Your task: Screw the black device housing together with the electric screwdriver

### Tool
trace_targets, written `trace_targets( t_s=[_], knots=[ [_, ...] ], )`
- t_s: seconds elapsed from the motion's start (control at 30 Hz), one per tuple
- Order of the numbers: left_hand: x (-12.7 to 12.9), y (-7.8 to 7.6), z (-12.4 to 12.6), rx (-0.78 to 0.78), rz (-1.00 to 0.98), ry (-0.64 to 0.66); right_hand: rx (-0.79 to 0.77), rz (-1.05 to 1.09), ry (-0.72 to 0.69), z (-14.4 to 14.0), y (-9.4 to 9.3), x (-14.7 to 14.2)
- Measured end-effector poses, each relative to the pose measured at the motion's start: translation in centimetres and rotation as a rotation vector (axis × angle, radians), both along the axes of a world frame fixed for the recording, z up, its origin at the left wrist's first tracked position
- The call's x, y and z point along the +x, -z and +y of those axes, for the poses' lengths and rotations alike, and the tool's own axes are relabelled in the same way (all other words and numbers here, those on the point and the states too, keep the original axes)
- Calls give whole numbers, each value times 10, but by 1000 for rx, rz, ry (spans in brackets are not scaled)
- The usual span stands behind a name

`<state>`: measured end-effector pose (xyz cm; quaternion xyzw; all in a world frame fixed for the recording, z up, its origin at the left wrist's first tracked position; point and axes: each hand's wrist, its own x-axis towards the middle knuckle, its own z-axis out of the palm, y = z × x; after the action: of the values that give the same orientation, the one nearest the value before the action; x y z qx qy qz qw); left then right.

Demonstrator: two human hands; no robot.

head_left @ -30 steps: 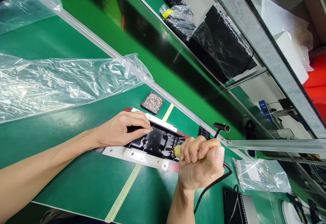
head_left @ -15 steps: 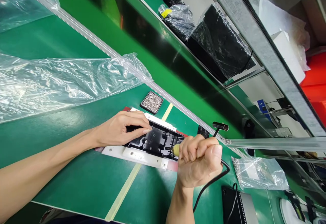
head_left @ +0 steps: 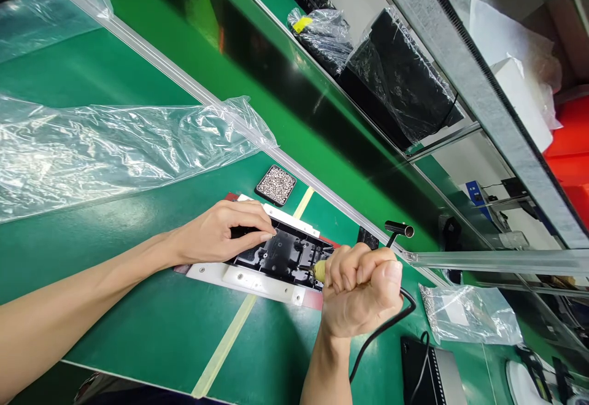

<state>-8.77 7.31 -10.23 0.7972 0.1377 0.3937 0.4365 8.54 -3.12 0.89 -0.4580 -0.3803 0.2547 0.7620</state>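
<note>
Pressing flat on the black part (head_left: 280,258), the left hand (head_left: 216,233) pins it in the white holder (head_left: 248,282) with fingers spread. At three o'clock of it, the right hand (head_left: 361,288) is clenched in a fist round a corded electric screwdriver (head_left: 318,272), tip down on the part. To do it well, I judge, keep the tool upright and the part pinned. One part, one holder, one screw tray (head_left: 276,185) at twelve o'clock, one screwdriver.

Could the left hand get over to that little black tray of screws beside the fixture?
Probably yes. The left hand rests on the black part, and the screw tray lies just beyond the fixture, with only bare green mat between them.
</note>
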Motion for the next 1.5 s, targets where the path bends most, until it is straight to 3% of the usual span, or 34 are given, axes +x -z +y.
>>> trace_targets(
  t_s=[1.5],
  knots=[
    [0, -1, 0, 13, 7, -7, 15, -31, -10, 1, 0, -1]
  ],
)
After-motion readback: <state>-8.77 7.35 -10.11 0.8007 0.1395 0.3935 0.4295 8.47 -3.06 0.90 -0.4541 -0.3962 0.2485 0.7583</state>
